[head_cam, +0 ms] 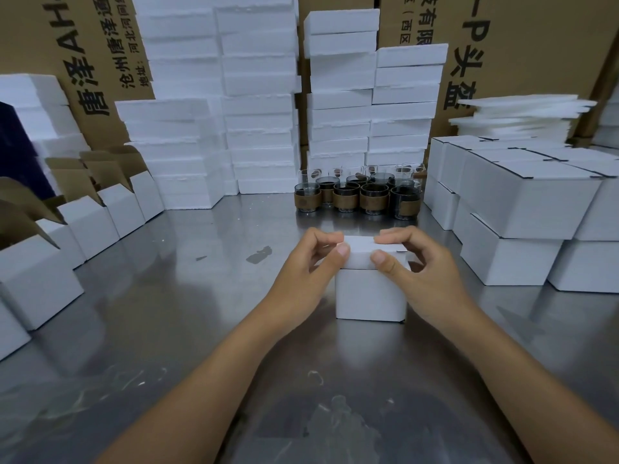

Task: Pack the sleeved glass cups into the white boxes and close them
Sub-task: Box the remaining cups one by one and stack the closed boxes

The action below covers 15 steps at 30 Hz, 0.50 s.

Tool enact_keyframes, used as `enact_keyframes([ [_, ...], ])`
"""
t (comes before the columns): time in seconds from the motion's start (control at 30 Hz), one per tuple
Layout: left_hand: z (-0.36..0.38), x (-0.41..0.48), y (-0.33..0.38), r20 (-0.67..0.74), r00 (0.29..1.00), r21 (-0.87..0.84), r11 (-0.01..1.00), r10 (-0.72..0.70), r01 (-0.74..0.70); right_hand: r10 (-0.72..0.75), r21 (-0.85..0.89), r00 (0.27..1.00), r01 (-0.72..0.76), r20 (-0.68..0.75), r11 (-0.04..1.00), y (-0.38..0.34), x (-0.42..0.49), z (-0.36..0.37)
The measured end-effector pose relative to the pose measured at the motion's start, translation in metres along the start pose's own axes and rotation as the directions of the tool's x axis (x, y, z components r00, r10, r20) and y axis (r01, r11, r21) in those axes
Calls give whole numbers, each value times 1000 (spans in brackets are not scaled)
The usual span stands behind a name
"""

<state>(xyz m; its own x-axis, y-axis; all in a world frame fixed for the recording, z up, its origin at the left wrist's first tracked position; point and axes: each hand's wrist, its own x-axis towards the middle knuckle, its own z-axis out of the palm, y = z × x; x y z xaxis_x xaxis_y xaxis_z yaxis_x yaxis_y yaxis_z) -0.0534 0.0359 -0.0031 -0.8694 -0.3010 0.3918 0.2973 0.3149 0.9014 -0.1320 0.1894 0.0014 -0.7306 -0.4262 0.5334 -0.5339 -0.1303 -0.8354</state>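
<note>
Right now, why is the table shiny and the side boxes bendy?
Head view: the silver metal table mirrors light as pale glare; the wide lens bends the closed white cardboard boxes at the edge; the small white box held by the left hand and right hand looks sharp.

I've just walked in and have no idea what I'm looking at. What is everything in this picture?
centre box: one, white, mid-table, between the hands
sleeved cups: a dozen or so, clear glass with brown sleeves, table's far middle
open boxes: several, white outside and brown inside, row along the left
closed boxes: many, white, stacked on the right
foam blocks: many, white, tall stacks at the back
foam sheets: one pile, white, back right
cartons: several, brown with black print, behind everything
table: one, shiny metal, under it all
left hand: one, pinches the centre box's lid
right hand: one, pinches the same lid
</note>
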Motion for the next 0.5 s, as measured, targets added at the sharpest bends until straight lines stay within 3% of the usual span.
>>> enact_keyframes([
  [0.5, 0, -3, 6, 24, 999, -25, 999, 35, -35, -98, -120, 994, 93, -42, 988, 3, -2, -1],
])
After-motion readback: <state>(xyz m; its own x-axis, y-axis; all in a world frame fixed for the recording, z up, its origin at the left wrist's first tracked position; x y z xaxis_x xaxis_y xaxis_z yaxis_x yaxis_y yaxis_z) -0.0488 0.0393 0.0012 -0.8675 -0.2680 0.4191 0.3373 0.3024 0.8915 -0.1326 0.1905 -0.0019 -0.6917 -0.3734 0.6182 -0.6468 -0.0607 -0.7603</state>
